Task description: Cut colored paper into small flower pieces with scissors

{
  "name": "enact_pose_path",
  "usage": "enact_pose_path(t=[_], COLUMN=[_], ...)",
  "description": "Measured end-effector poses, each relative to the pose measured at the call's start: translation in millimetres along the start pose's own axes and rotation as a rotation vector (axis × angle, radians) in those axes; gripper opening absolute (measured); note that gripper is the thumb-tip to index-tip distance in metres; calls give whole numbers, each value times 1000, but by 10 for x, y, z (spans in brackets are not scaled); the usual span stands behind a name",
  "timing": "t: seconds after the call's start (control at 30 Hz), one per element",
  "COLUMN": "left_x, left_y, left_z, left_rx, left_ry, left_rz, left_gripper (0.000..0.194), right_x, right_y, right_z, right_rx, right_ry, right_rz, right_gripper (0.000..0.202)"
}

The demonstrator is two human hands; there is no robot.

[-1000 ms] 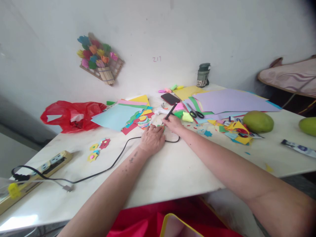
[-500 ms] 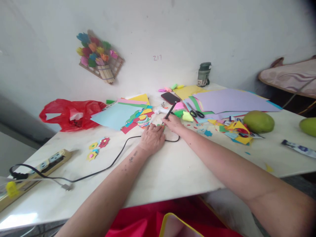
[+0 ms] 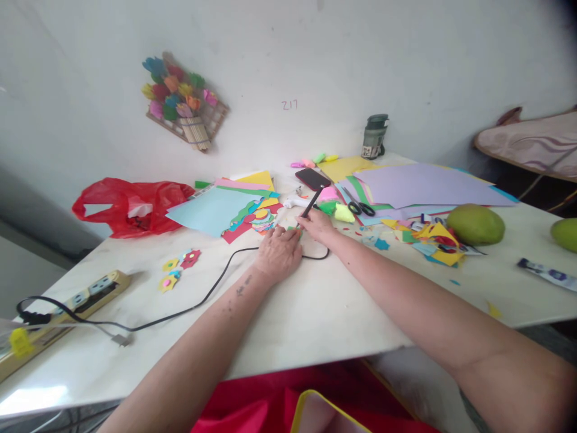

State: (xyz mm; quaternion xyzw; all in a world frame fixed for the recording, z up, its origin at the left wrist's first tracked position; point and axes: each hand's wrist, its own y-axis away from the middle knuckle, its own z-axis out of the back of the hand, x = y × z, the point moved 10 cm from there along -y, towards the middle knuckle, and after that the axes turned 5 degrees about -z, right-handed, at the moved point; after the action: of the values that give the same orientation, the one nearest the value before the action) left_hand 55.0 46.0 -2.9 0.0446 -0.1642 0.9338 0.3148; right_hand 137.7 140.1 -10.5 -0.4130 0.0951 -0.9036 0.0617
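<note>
My right hand grips a black pen, which leans with its upper end up and to the right. Its lower end points toward a small green paper piece on the table. Across that piece lies my left hand, fingers flat and pressing it down, hiding most of it. Behind the hands are a white glue gun and a layered stack of cut paper flowers. A black cord runs under or beside my left hand; the exact contact is hidden.
At left are a red plastic bag, finished paper flowers and a power strip. To the right lie scissors, paper scraps, a green mango and purple sheets. A phone rests behind.
The whole view has shifted very slightly. Both hands and the pen keep almost the same place on the table.
</note>
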Motion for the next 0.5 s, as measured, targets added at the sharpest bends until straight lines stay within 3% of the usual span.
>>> enact_pose_path(t=[0.5], left_x=[-9], left_y=[-3], left_z=[-4], left_rx=[28], left_ry=[-12], left_rz=[-1], left_gripper=[45], right_x=[-9], right_y=[-3], right_z=[-35], right_rx=[35], right_ry=[97], right_rz=[-17], right_gripper=[25])
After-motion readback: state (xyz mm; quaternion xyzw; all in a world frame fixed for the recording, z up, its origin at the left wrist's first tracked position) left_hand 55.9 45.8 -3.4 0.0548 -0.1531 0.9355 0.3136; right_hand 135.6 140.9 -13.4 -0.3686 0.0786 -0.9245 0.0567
